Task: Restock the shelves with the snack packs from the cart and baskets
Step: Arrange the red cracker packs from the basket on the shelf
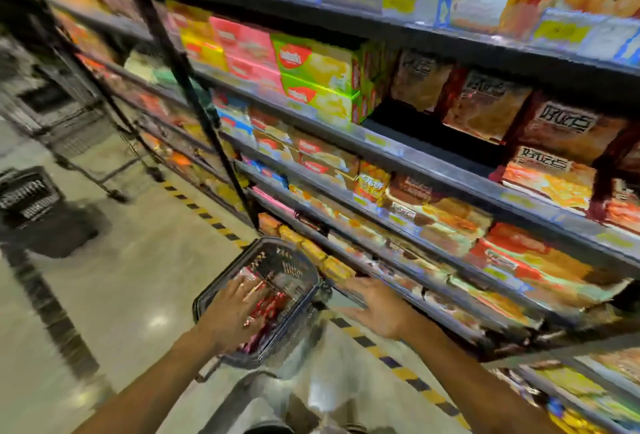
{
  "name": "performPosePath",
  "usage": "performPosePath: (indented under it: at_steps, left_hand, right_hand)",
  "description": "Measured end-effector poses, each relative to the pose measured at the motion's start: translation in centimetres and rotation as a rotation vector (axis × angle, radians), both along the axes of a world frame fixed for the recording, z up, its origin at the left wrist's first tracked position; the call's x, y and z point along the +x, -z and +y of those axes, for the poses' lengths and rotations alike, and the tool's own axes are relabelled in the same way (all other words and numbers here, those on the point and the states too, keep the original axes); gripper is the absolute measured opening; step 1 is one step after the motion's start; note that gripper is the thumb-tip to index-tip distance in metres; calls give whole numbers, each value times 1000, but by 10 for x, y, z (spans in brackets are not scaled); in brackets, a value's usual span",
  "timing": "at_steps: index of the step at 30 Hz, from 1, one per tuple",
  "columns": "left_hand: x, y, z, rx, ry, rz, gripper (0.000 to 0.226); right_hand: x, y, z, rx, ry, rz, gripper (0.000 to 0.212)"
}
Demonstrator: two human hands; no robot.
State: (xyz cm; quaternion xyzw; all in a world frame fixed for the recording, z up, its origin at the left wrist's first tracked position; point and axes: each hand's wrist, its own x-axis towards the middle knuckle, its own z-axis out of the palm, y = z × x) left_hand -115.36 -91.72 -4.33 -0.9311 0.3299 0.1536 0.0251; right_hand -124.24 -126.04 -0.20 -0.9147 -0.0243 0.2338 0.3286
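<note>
A dark wire basket (294, 262) stands on the floor beside the shelves and holds red snack packs (268, 305). My left hand (235, 309) reaches down into the basket with its fingers spread over the red packs. My right hand (377, 305) hovers open, fingers straight, to the right of the basket and in front of the low shelf. Nothing is in its palm. The shelves (415, 153) rise on the right, packed with boxes and bags of biscuits. The view is blurred by motion.
A second black basket (29, 194) sits on the floor at far left, with a wire cart (69, 122) behind it. Black uprights (194, 87) stand ahead of the basket. Yellow-black tape (408, 368) lines the floor by the shelf base.
</note>
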Motion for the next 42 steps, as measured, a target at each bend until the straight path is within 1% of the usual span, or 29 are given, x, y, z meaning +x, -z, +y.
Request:
performPosePath:
  at_steps: [1, 3, 4, 6, 8, 11, 13, 15, 16, 17, 18, 19, 20, 22, 23, 24, 26, 27, 28, 31, 34, 35, 37, 40, 42]
  left_hand:
    - [-4, 9, 24, 23, -26, 16, 64]
    - [-13, 26, 69, 57, -76, 56, 63]
    - [-17, 32, 91, 55, -89, 70, 63]
    - [-21, 39, 133, 39, -128, 116, 64]
    - [-20, 57, 171, 2, -190, 147, 65]
    - [-20, 77, 213, 4, -212, 226, 66]
    - [-23, 82, 229, -24, -209, 241, 65]
    - [-21, 70, 232, -75, -197, 237, 58]
    - [-16, 62, 231, -102, -185, 243, 54]
    - [-11, 61, 232, -112, -170, 250, 56]
    - [-5, 68, 236, -94, -149, 255, 64]
    - [1, 78, 237, -66, -163, 278, 70]
    - [9, 96, 240, -28, -198, 331, 68]
    - [26, 127, 245, 36, -275, 452, 57]
    - [33, 138, 246, 66, -284, 496, 62]
    - [42, 144, 245, 96, -279, 495, 65]
    - [61, 147, 240, 116, -256, 466, 69]
    - [70, 149, 237, 98, -250, 459, 70]
    - [79, 151, 234, 82, -253, 457, 69]
    - [105, 171, 225, 66, -237, 474, 64]
    - [127, 202, 213, 37, -206, 546, 62]
    - [130, 216, 210, 36, -186, 544, 61]
    - [139, 247, 206, 30, -146, 537, 57]
    - [149, 308, 202, 3, -116, 583, 56]
    - [155, 351, 202, 31, -83, 601, 62]
  right_hand:
    - [2, 4, 15, -20, -8, 27, 86]
    - [6, 11, 46, -49, -20, 74, 64]
    - [10, 18, 63, -46, -29, 92, 61]
    - [16, 25, 99, -70, -43, 125, 66]
    - [22, 35, 133, -97, -32, 144, 77]
    - [28, 54, 177, -111, -10, 179, 62]
    - [31, 64, 199, -117, 0, 220, 59]
    - [32, 71, 214, -139, -11, 257, 65]
    - [33, 74, 219, -129, -12, 261, 76]
    - [36, 78, 224, -121, -5, 270, 86]
    - [39, 84, 227, -119, 5, 267, 88]
    - [44, 87, 230, -140, 1, 262, 83]
    - [48, 96, 231, -139, 8, 253, 87]
    - [61, 121, 232, -123, 24, 247, 113]
    - [70, 134, 232, -121, 22, 268, 115]
    - [80, 144, 235, -113, 26, 314, 105]
    - [102, 166, 241, -114, 5, 392, 72]
    - [112, 181, 242, -113, -10, 412, 64]
    - [121, 197, 243, -105, -11, 439, 61]
    - [141, 245, 250, -98, 2, 531, 62]
    - [154, 288, 259, -34, 87, 616, 62]
    - [157, 302, 263, -10, 128, 633, 62]
    - [160, 334, 271, 40, 226, 644, 62]
    - [157, 392, 286, 86, 334, 661, 64]
    - [156, 432, 297, 116, 382, 689, 67]
